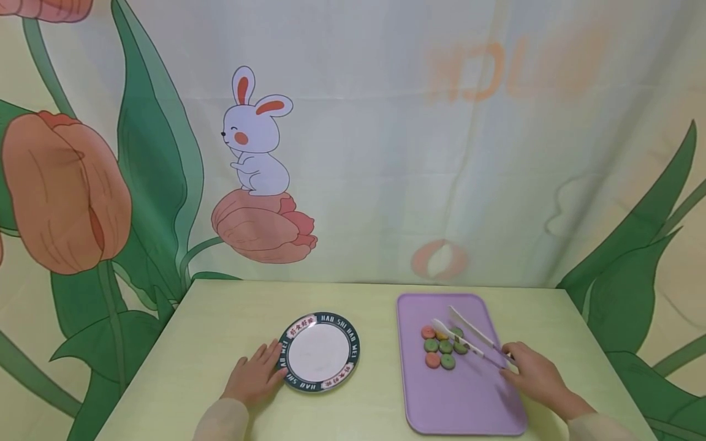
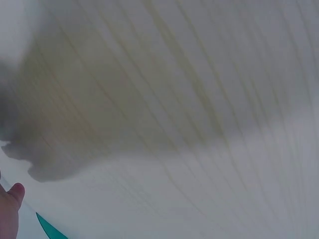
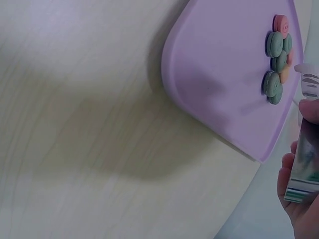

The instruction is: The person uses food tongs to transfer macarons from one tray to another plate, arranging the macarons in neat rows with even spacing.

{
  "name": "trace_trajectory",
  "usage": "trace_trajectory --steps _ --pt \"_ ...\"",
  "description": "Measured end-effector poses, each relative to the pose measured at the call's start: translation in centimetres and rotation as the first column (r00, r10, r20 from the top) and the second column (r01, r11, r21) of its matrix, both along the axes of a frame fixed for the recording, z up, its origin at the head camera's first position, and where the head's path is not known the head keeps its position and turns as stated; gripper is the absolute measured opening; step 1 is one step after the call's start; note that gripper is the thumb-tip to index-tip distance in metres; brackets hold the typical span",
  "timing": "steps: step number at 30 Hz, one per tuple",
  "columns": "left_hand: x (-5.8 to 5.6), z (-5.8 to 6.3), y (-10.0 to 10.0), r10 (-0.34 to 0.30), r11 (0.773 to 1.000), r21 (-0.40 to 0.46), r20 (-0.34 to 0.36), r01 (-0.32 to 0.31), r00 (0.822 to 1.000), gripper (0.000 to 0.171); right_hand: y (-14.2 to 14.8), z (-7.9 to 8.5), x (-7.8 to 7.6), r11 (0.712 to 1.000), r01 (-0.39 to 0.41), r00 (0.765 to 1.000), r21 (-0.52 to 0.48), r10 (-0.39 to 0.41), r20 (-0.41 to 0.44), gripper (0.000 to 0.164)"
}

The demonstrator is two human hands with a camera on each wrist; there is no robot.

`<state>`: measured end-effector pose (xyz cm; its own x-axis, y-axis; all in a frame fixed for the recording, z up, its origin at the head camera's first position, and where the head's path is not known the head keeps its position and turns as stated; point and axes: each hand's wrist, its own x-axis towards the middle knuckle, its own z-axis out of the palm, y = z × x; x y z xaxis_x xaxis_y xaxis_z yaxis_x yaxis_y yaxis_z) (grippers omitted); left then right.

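Note:
My right hand (image 1: pixel 535 375) holds a pair of tongs (image 1: pixel 475 331) with pale tips and shiny metal handles over the purple tray (image 1: pixel 469 404). The tips are spread apart, and one lies above a cluster of green, pink and yellow macarons (image 1: pixel 445 346). In the right wrist view, the fingers (image 3: pixel 288 162) wrap the shiny handle (image 3: pixel 305 159), and the macarons (image 3: pixel 277 59) sit near the tray's far side. My left hand (image 1: pixel 255 375) rests at the left rim of a round plate (image 1: pixel 320 352) with a dark lettered border; its thumb touches the rim.
The pale table (image 1: pixel 369 404) carries the plate at centre-left and the tray at right. A printed curtain (image 1: pixel 358 153) with a rabbit and tulips hangs behind the table's back edge. The left wrist view shows mostly shadowed tabletop (image 2: pixel 199 189).

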<state>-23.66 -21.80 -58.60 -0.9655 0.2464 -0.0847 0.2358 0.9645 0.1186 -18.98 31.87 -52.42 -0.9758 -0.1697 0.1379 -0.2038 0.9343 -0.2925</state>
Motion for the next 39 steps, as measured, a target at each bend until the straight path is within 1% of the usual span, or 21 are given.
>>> trace_trajectory --steps 5,11,16,20,27,31,35,39 --pt "0.0 0.0 0.0 -0.004 1.0 -0.004 -0.001 0.003 1.0 0.064 -0.4 0.3 -0.1 1.0 -0.012 1.0 -0.008 0.012 0.016 0.03" --pt "-0.1 -0.3 -0.1 -0.012 1.0 -0.014 -0.014 0.012 1.0 0.066 -0.8 0.5 -0.2 1.0 -0.03 0.999 0.0 0.03 0.018 0.031" --pt "-0.4 -0.6 -0.2 -0.008 1.0 -0.028 -0.006 0.008 1.0 0.069 -1.1 0.7 -0.3 0.999 -0.045 0.999 0.01 0.044 0.013 0.031" --pt "-0.5 -0.7 -0.1 -0.007 1.0 -0.028 0.002 0.007 1.0 0.069 -1.3 1.0 -0.5 0.998 -0.057 0.998 0.016 0.057 0.029 0.029" --pt "-0.3 -0.5 0.0 -0.006 0.999 -0.039 -0.002 0.006 1.0 0.068 -1.7 1.7 -0.9 0.996 -0.087 0.995 0.03 0.085 0.042 0.027" --pt "-0.2 -0.4 0.0 -0.004 1.0 -0.025 -0.003 0.004 1.0 0.067 -1.9 2.0 -1.2 0.995 -0.095 0.993 0.023 0.093 0.07 0.025" --pt "-0.2 -0.4 0.1 -0.002 0.999 -0.032 -0.005 0.002 1.0 0.068 -2.1 2.4 -1.5 0.994 -0.101 0.991 0.03 0.098 0.094 0.026" --pt "-0.3 -0.4 0.1 0.001 1.0 -0.026 -0.001 -0.002 1.0 0.067 -2.2 2.5 -1.9 0.992 -0.113 0.991 0.061 0.108 0.079 0.027"
